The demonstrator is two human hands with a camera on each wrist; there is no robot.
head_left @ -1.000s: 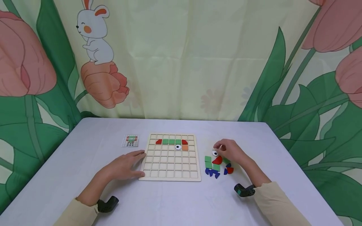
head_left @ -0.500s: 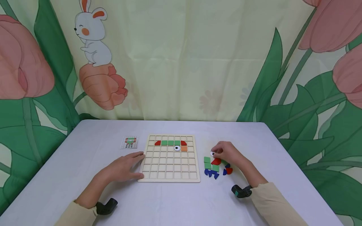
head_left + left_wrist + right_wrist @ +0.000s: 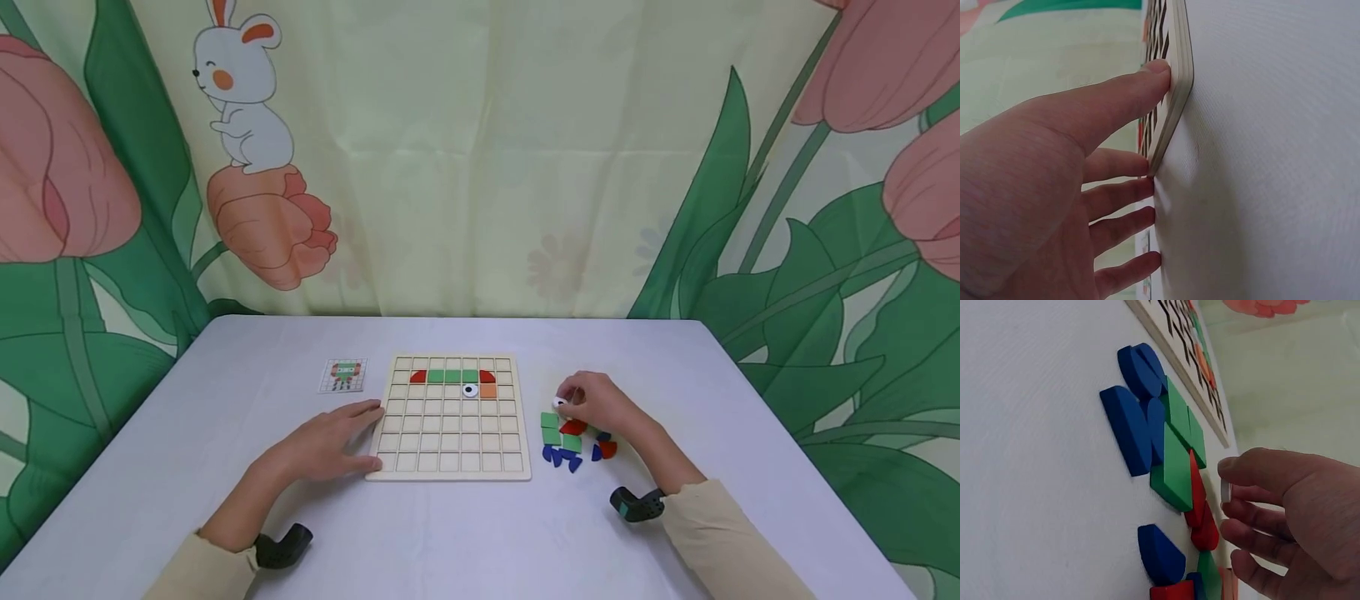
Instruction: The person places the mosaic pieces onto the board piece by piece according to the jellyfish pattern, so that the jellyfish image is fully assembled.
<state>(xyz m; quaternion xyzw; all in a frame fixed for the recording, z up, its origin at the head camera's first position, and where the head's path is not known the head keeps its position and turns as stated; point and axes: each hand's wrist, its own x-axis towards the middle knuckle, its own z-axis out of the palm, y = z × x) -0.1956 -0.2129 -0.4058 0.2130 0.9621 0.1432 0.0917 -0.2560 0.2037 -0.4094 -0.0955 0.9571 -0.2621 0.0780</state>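
Observation:
A wooden grid board [image 3: 448, 427] lies flat on the table. Its upper rows hold red quarter-round pieces at either end of several green squares [image 3: 453, 376], with an eye disc [image 3: 470, 390] and an orange square [image 3: 488, 390] below. My left hand [image 3: 322, 446] rests at the board's left edge, thumb on the rim [image 3: 1175, 94] and fingers extended. Right of the board, my right hand [image 3: 602, 403] pinches a white eye disc [image 3: 1225, 490] between thumb and finger, just above the loose pieces. The fingers cover part of that disc.
Loose green squares [image 3: 551, 436], blue pieces [image 3: 574, 464] and red pieces [image 3: 608, 450] are clustered right of the board; some are partly under my right hand. A small picture card [image 3: 344, 376] lies left of the board. Behind the table hangs a printed curtain [image 3: 480, 208].
My right hand has taken hold of the eye disc from the loose pieces and shifted slightly left with it. The left hand stays at the board's edge.

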